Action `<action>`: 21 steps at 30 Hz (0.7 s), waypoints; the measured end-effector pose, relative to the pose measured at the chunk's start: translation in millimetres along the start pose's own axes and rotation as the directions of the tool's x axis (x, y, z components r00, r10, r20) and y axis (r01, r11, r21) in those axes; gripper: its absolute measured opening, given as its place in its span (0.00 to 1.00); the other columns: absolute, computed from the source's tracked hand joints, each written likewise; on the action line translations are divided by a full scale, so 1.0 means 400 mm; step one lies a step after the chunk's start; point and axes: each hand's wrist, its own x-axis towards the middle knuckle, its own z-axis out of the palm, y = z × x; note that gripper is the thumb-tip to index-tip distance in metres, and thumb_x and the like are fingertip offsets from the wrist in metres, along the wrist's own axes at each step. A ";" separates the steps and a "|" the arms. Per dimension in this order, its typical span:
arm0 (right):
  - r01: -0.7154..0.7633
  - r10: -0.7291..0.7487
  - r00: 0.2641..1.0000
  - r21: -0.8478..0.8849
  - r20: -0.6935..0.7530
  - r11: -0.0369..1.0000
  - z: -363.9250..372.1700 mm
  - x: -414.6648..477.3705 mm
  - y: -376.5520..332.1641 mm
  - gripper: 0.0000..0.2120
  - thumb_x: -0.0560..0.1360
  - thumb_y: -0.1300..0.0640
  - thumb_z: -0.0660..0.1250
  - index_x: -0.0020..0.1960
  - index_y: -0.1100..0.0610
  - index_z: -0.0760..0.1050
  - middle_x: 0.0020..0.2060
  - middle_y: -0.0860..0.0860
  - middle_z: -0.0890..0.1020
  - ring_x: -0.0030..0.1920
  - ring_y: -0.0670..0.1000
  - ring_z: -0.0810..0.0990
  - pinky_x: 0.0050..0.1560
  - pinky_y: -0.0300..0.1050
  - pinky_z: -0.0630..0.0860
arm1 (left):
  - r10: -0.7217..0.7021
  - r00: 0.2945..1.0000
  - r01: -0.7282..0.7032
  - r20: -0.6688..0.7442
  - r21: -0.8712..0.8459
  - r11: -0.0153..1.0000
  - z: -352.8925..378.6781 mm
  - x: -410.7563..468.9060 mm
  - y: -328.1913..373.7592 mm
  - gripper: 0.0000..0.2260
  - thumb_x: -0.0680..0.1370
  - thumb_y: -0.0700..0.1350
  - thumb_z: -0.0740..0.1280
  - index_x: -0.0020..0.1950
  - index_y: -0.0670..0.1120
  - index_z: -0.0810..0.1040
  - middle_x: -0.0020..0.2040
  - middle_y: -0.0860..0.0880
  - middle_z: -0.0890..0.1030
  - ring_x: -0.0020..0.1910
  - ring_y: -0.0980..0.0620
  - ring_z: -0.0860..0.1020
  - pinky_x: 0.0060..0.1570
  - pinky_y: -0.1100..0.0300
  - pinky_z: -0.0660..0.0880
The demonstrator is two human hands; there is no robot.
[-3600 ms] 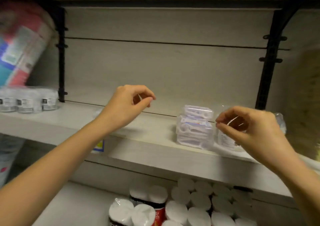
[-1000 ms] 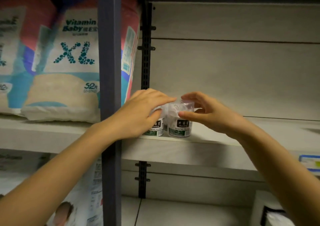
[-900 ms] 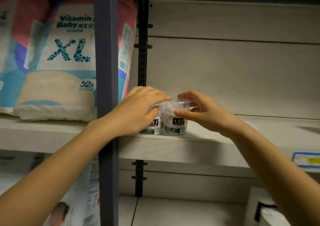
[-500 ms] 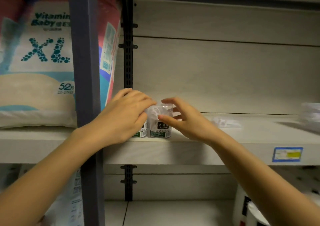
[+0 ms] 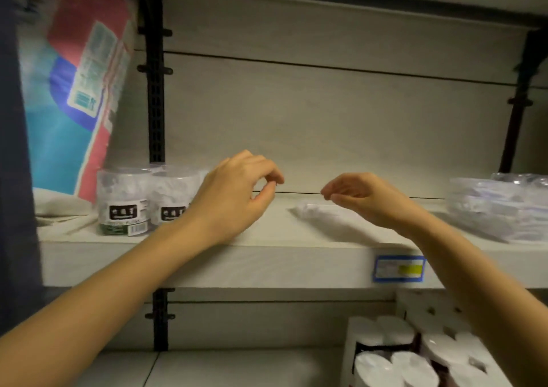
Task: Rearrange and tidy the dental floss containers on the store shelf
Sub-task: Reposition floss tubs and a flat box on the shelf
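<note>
The fingers of the left hand [image 5: 234, 192] are loosely curled, thumb near forefinger, pinching nothing. The right hand [image 5: 366, 198] is equally lax and empty. Two dental floss containers [image 5: 123, 201] stand on the shelf [image 5: 267, 263] at nine o'clock of the left hand. A flat clear packet [image 5: 323, 216] lies at seven o'clock of the right hand.
</note>
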 end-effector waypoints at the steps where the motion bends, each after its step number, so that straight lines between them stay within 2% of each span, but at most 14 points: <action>1: -0.015 0.016 0.999 -0.023 0.050 1.000 -0.018 0.010 0.035 0.08 0.75 0.58 0.65 0.53 0.52 0.79 0.51 0.49 0.83 0.50 0.47 0.80 0.52 0.39 0.75 | -0.040 0.998 0.041 0.041 -0.031 0.999 0.025 0.021 0.003 0.07 0.77 0.43 0.63 0.50 0.47 0.80 0.46 0.55 0.80 0.50 0.53 0.74 0.49 0.58 0.70; 3: -0.012 0.035 0.987 -0.142 0.155 0.990 -0.045 0.042 0.094 0.13 0.74 0.54 0.67 0.58 0.53 0.76 0.55 0.50 0.81 0.52 0.48 0.79 0.54 0.39 0.74 | -0.125 0.973 0.141 0.191 -0.072 0.987 0.067 0.071 0.002 0.08 0.76 0.45 0.65 0.54 0.48 0.78 0.49 0.56 0.79 0.53 0.54 0.75 0.52 0.59 0.71; 5: 0.034 0.032 0.969 -0.259 0.246 0.965 -0.055 0.077 0.138 0.23 0.73 0.50 0.68 0.65 0.55 0.71 0.62 0.50 0.76 0.58 0.48 0.76 0.57 0.39 0.72 | -0.191 0.901 0.232 0.389 -0.062 0.971 0.106 0.124 -0.006 0.15 0.76 0.50 0.66 0.61 0.48 0.75 0.57 0.53 0.78 0.57 0.53 0.75 0.56 0.59 0.71; 8: 0.023 0.060 0.919 -0.205 0.390 0.978 -0.046 0.111 0.172 0.33 0.72 0.46 0.68 0.72 0.55 0.61 0.70 0.50 0.68 0.66 0.50 0.70 0.66 0.43 0.68 | -0.273 0.773 0.328 0.572 0.008 0.945 0.163 0.177 -0.030 0.27 0.74 0.54 0.67 0.70 0.47 0.66 0.69 0.49 0.70 0.65 0.51 0.70 0.62 0.59 0.68; 11: -0.013 0.082 0.857 -0.137 0.508 0.990 -0.030 0.123 0.183 0.34 0.73 0.44 0.66 0.73 0.53 0.57 0.71 0.49 0.65 0.68 0.49 0.67 0.67 0.44 0.64 | -0.348 0.670 0.452 0.656 0.011 0.892 0.206 0.190 -0.052 0.32 0.74 0.55 0.66 0.75 0.49 0.59 0.74 0.49 0.63 0.70 0.51 0.65 0.67 0.60 0.62; 14: 0.024 0.053 0.860 -0.144 0.508 0.989 -0.015 0.127 0.186 0.31 0.74 0.46 0.65 0.72 0.53 0.59 0.68 0.51 0.69 0.64 0.51 0.71 0.65 0.44 0.66 | -0.350 0.579 0.489 0.736 0.030 0.872 0.229 0.184 -0.059 0.30 0.76 0.55 0.65 0.75 0.51 0.58 0.72 0.49 0.66 0.68 0.53 0.67 0.63 0.65 0.62; 16: 0.056 0.037 0.862 -0.169 0.505 0.984 -0.018 0.125 0.182 0.29 0.74 0.46 0.65 0.71 0.53 0.60 0.66 0.52 0.71 0.62 0.52 0.72 0.65 0.46 0.67 | -0.331 0.564 0.481 0.757 0.025 0.877 0.229 0.180 -0.055 0.27 0.76 0.54 0.64 0.73 0.51 0.61 0.68 0.48 0.70 0.64 0.52 0.69 0.61 0.64 0.64; 18: 0.087 0.011 0.861 -0.167 0.509 0.982 -0.037 0.118 0.175 0.27 0.75 0.45 0.64 0.70 0.54 0.62 0.63 0.52 0.73 0.59 0.52 0.73 0.63 0.45 0.69 | -0.311 0.580 0.492 0.753 -0.020 0.870 0.211 0.178 -0.049 0.23 0.77 0.53 0.64 0.71 0.51 0.64 0.65 0.47 0.73 0.63 0.51 0.71 0.62 0.61 0.67; 21: 0.047 -0.071 0.863 0.059 0.501 0.997 -0.090 0.101 0.165 0.24 0.75 0.46 0.62 0.66 0.58 0.68 0.57 0.54 0.77 0.54 0.51 0.76 0.59 0.42 0.74 | -0.257 0.619 0.539 0.742 -0.163 0.826 0.163 0.181 -0.030 0.16 0.76 0.54 0.64 0.63 0.51 0.72 0.60 0.50 0.76 0.61 0.53 0.74 0.65 0.58 0.68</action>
